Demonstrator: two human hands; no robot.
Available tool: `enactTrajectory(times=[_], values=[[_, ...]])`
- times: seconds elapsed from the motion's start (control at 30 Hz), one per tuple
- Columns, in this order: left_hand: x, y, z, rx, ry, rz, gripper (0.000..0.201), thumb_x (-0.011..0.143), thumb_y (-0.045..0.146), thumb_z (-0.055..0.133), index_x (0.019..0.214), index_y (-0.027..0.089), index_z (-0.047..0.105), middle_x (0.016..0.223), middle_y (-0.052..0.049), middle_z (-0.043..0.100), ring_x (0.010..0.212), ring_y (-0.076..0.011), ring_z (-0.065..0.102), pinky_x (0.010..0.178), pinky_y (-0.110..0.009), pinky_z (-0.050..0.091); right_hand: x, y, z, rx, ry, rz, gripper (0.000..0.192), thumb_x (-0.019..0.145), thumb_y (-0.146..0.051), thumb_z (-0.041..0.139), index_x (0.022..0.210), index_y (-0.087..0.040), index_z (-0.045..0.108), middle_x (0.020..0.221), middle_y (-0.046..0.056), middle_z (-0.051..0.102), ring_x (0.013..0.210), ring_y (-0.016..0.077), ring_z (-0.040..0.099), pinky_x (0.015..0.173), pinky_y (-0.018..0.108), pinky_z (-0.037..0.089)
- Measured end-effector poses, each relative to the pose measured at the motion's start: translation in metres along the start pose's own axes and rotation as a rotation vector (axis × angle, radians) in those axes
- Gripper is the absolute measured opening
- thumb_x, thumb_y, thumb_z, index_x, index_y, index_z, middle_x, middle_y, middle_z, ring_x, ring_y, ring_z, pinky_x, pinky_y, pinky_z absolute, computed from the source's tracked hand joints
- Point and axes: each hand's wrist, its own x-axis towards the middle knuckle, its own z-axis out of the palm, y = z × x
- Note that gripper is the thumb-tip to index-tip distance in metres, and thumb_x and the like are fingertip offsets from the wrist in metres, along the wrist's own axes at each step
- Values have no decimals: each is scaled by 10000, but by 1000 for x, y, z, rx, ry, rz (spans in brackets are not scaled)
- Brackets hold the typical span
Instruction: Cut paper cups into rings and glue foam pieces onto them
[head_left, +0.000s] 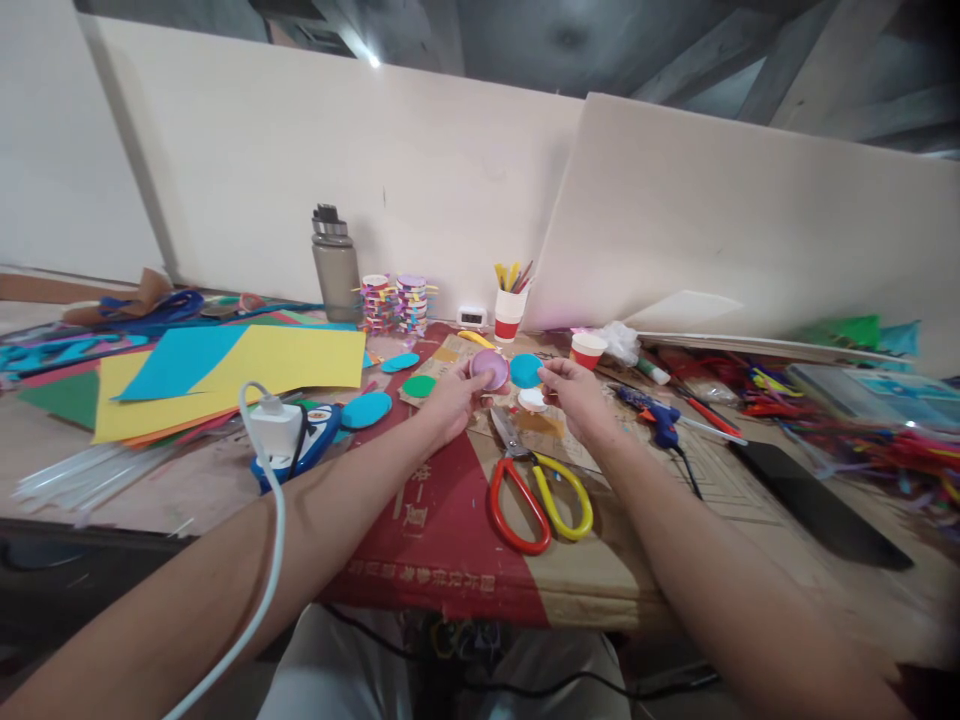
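Here, pinching a purple disc (490, 369) between thumb and fingers of the left grip (454, 402) and a blue disc (525, 371) by its edge in the right grip (576, 396), close together above the cardboard (457, 520). Just below the blue disc in view, a white disc (532, 400); to the left, a green disc (418, 386). Nearer the body, scissors (516, 450) with one red and one yellow handle, blades pointing away. Farther left on the bench (210, 490), coloured paper (300, 362) and a blue power strip (324, 428) with a white plug (277, 426). Off to the right, a glue gun (664, 428) and a flat black object (817, 505). Toward the back, a grey bottle (336, 275), a small clock (472, 318) and a paper cup (508, 318) of pencils (514, 277).
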Motion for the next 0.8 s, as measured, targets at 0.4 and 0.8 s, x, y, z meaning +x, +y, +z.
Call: enactTrajectory(times=[0.4,0.8], values=[[3,-4,-6,173,102,111,275,698,210,761,946,137,670,854,-59,716,616,-132,670,418,-168,370,12,15,-2,-268,-10,-119,207,623,-369,698,707,-189,642,585,-27,610,522,112,497,520,251,381],[1,1,-5,117,95,37,113,804,154,604,906,104,606,783,-93,718,584,-159,695,397,-174,392,14,22,8,-719,-94,-292,132,735,-81,623,793,-182,685,805,28,715,747,150,631,703,262,465]])
